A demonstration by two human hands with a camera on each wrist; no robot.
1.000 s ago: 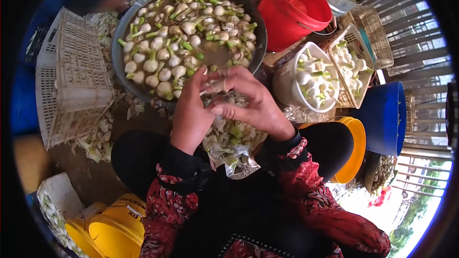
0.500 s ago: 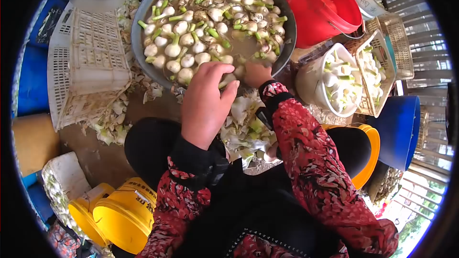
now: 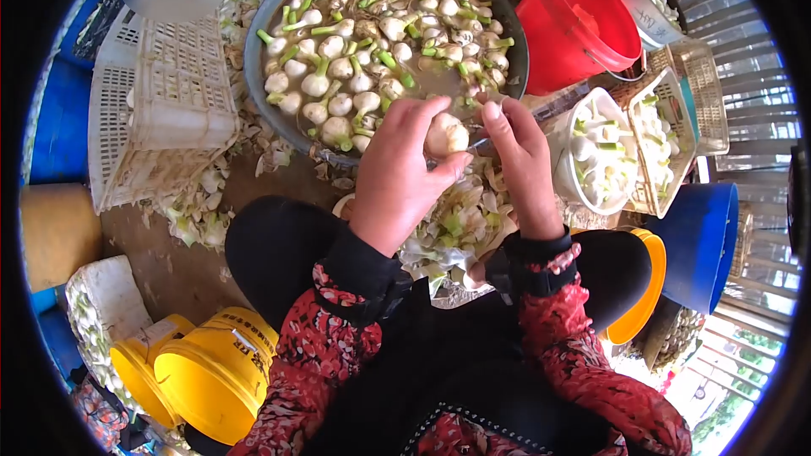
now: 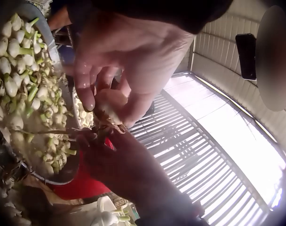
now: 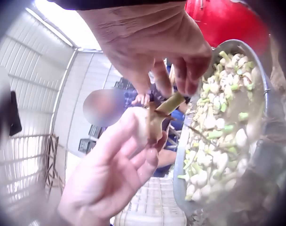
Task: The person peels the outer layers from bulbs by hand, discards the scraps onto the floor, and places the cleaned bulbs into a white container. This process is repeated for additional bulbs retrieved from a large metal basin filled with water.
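Bulb (image 3: 445,135) sits gripped in left hand (image 3: 395,179), stalk end toward right hand (image 3: 522,171) pinching it.

The left hand (image 3: 393,181) hides the lower part of the bulb (image 3: 445,135) (only its pale top shows).

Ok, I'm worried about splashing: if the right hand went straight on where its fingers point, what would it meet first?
Probably the bulb in the left hand, whose stalk the right hand pinches; past it lies the basin rim, though depth is unclear.
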